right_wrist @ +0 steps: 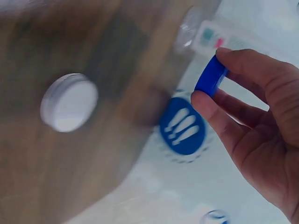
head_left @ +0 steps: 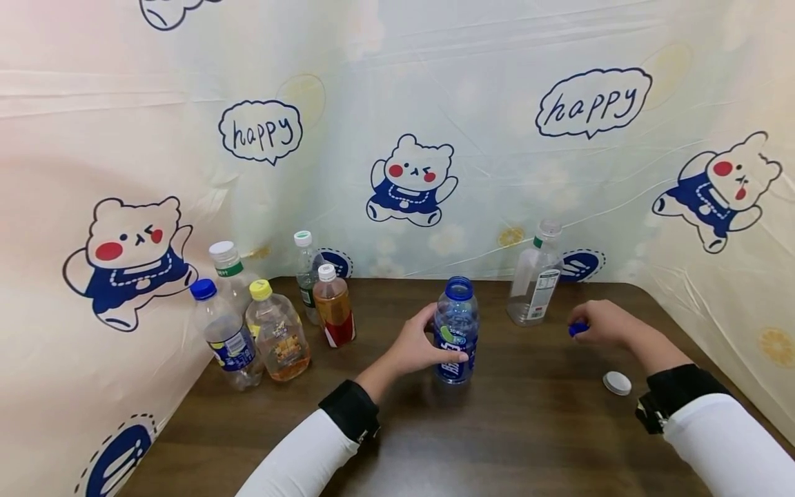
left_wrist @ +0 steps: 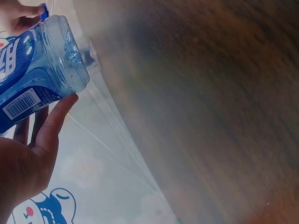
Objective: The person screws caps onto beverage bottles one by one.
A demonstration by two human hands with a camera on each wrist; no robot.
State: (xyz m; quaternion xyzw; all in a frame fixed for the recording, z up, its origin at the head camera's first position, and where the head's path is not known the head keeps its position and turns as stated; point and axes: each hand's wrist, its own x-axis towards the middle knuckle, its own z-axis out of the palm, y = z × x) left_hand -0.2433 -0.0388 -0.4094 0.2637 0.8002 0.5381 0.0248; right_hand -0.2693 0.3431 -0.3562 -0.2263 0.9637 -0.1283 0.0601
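Note:
Near the middle of the table stands a clear plastic bottle with a blue label (head_left: 456, 338), upright and with no cap on its blue-rimmed mouth. My left hand (head_left: 419, 345) grips it from the left side, thumb across the front. In the left wrist view the bottle's base (left_wrist: 70, 56) shows; whether it touches the table I cannot tell. To the right, my right hand (head_left: 605, 323) pinches a blue bottle cap (right_wrist: 211, 77) between thumb and fingertips, above the table. A white cap (head_left: 617, 383) lies on the table just below that hand.
An uncapped clear bottle (head_left: 535, 276) stands at the back right. Grouped at the left are several capped bottles, among them a yellow-capped one (head_left: 278, 335), a blue-capped one (head_left: 230, 338) and one with reddish drink (head_left: 334, 307). A printed cloth (head_left: 497, 172) hangs behind the table.

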